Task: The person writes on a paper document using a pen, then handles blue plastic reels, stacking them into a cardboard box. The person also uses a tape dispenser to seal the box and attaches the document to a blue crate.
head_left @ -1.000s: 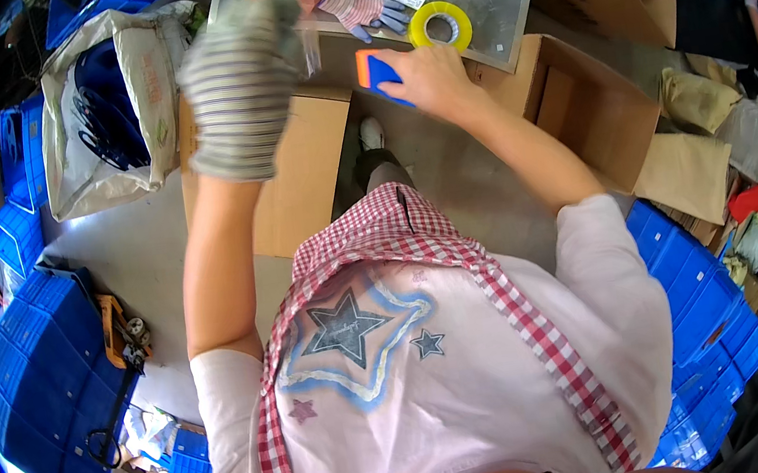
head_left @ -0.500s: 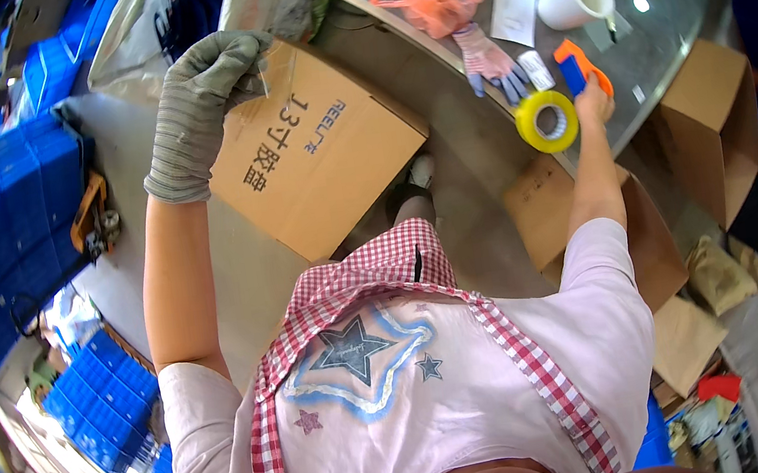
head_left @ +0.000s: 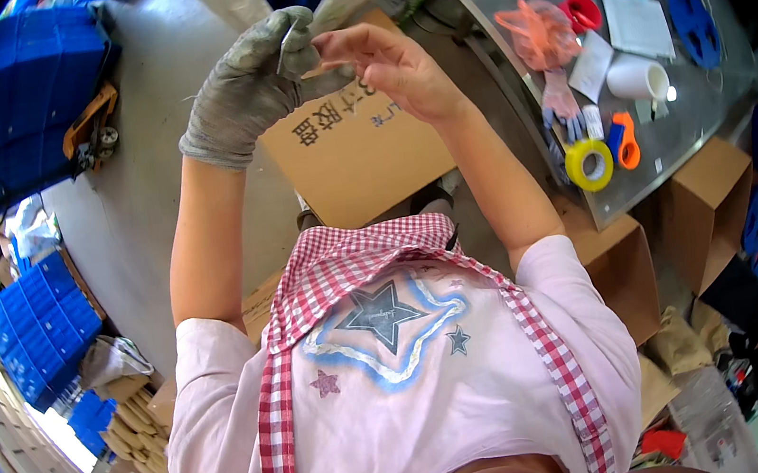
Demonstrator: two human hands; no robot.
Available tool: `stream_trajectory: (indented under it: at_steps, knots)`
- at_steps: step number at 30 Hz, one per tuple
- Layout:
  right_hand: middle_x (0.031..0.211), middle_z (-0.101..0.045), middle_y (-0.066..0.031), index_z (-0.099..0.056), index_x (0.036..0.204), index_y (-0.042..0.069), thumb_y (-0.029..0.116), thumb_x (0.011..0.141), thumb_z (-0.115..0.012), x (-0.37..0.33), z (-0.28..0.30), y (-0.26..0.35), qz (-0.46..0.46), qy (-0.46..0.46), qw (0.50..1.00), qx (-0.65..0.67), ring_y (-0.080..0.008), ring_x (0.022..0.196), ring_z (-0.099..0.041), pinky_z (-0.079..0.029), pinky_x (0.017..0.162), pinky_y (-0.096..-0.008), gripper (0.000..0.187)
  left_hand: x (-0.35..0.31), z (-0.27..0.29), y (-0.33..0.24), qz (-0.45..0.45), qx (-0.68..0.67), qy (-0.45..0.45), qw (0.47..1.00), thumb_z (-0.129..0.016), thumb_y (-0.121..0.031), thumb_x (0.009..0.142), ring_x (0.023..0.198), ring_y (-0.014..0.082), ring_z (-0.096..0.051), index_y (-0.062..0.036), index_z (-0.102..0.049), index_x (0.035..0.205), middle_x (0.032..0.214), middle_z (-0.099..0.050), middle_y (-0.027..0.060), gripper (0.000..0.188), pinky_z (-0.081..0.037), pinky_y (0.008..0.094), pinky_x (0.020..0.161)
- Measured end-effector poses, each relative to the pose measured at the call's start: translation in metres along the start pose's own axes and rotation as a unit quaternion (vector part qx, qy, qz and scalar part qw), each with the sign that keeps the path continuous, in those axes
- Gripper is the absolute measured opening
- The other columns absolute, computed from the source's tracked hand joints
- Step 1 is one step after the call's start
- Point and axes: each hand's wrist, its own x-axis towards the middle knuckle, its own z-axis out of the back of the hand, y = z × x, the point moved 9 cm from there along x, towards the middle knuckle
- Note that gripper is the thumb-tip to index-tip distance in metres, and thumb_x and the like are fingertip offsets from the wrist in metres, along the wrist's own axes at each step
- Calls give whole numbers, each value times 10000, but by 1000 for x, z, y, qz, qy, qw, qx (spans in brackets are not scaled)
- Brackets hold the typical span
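Observation:
My left hand (head_left: 250,91), in a grey glove, is closed above the cardboard box, with the edge of a thin clear strip (head_left: 285,50) showing at its fingers. My bare right hand (head_left: 405,70) reaches in from the right, its fingertips beside the gloved ones. Its fingers are bent, and the thumb stands apart from them. Whether it touches the strip is hard to see. Below both hands is the closed cardboard box (head_left: 370,166) with dark print, partly covered by them. An orange and blue tape dispenser (head_left: 627,142) lies on the table at the right.
On the grey table (head_left: 675,154) are a yellow tape roll (head_left: 589,165), a white roll (head_left: 636,78), a glove (head_left: 559,98), an orange plastic bag (head_left: 536,34) and a red cup (head_left: 580,12). Open cartons (head_left: 710,202) stand beside it. Blue stacks (head_left: 41,324) stand at the left.
My right hand has let go of the tape dispenser on the table and moved left to my gloved hand. The view has shifted, with the table now farther right.

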Motion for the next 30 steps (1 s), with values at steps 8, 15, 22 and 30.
stream_trajectory:
  at_steps: [8,15,22,30]
  knots:
    - [779,-662,42,-692,955,48,110,904,-756,121,-105,-104,-126,-120,962,-208,-50,714,-619,-499,662,-204,103,-161,80,-178,-198,398,-256,858,-673,-162,956,846,103,-626,-22,-721,1100,976,-713,31,207,-544,274,841]
    - [784,-683,26,-712,953,52,141,886,-784,258,-212,-225,-136,-185,898,-375,-34,683,-590,-476,600,-193,133,-320,179,-341,-280,427,-319,799,-668,-71,952,870,100,-647,8,-731,1087,992,-739,52,168,-531,240,800]
    - [702,-682,-46,-702,886,34,164,862,-785,403,-371,-352,-112,5,826,-552,-115,639,-621,-498,616,-281,157,-544,265,-410,-362,378,-491,696,-599,-39,976,883,120,-680,-9,-727,1161,1017,-741,63,228,-559,254,752]
    - [756,-684,-119,-638,860,22,157,890,-752,427,-511,-490,-43,250,745,-616,-249,660,-655,-502,632,-347,180,-714,345,-369,-315,289,-680,596,-555,-174,1013,804,79,-652,-21,-737,1120,1019,-747,63,261,-535,252,698]
